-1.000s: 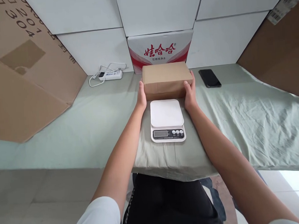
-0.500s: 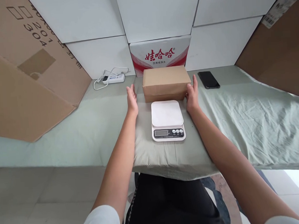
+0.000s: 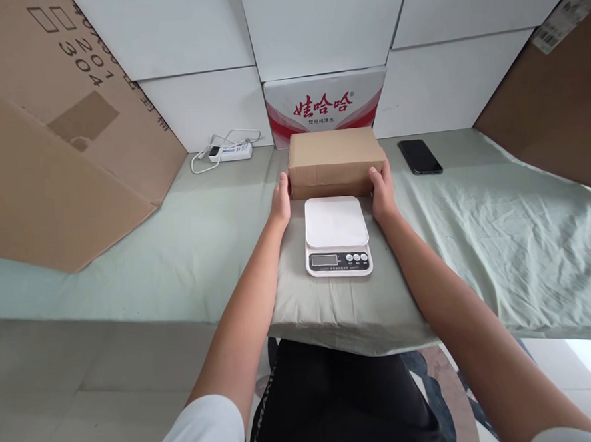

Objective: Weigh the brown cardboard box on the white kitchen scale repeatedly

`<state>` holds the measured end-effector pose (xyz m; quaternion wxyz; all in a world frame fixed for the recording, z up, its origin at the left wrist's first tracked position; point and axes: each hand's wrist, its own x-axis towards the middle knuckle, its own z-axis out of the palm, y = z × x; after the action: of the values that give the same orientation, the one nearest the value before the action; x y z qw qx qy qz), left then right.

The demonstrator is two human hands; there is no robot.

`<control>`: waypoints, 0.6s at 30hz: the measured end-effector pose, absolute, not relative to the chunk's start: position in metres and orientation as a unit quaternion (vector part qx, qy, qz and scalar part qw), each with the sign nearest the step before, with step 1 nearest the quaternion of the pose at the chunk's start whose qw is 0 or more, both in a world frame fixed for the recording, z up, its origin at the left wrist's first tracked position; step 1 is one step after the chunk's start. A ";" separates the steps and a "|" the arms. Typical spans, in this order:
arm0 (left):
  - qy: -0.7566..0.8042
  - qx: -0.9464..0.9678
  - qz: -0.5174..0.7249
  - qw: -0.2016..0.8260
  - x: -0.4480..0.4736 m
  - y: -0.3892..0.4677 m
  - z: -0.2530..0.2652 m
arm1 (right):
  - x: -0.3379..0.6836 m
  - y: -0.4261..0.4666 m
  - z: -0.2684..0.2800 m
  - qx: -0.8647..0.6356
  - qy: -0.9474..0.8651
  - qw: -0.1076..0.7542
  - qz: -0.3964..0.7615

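A closed brown cardboard box [image 3: 337, 165] rests on the green cloth, just behind a white kitchen scale [image 3: 337, 235]. My left hand [image 3: 281, 198] presses against the box's left side, with its fingers mostly hidden behind the edge. On the right side, my right hand [image 3: 383, 189] grips the box near its front corner, thumb on the front face. The scale's platform is bare and its display looks blank. Both forearms pass on either side of the scale.
A white power strip [image 3: 231, 151] with a coiled cable lies at the back left. A black phone [image 3: 420, 157] lies right of the box. Behind stands a red-and-white carton [image 3: 325, 102]. Large cardboard sheets [image 3: 103, 186] flank the green-covered table [image 3: 217, 252].
My left hand has moved right, from apart from the box to touching its left side. My right hand has stayed at the right side. The view has shifted slightly.
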<state>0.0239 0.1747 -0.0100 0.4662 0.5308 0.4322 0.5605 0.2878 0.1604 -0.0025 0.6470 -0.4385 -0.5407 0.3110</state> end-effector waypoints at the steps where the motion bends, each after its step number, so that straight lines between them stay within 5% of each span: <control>1: 0.428 0.532 0.562 0.467 0.025 0.173 -0.010 | 0.286 0.158 -0.001 -0.438 -0.547 0.644 0.308; 12: 0.450 0.627 0.566 0.288 0.013 0.131 0.036 | 0.285 0.134 0.023 -0.381 -0.616 0.647 0.237; 18: 0.433 0.645 0.562 0.284 0.009 0.042 0.021 | 0.303 0.070 0.007 -0.382 -0.624 0.636 0.245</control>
<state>0.0092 0.0417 0.0206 0.2839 0.6447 0.4335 0.5620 0.3026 0.0696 0.0070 0.6365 -0.3820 -0.6238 0.2446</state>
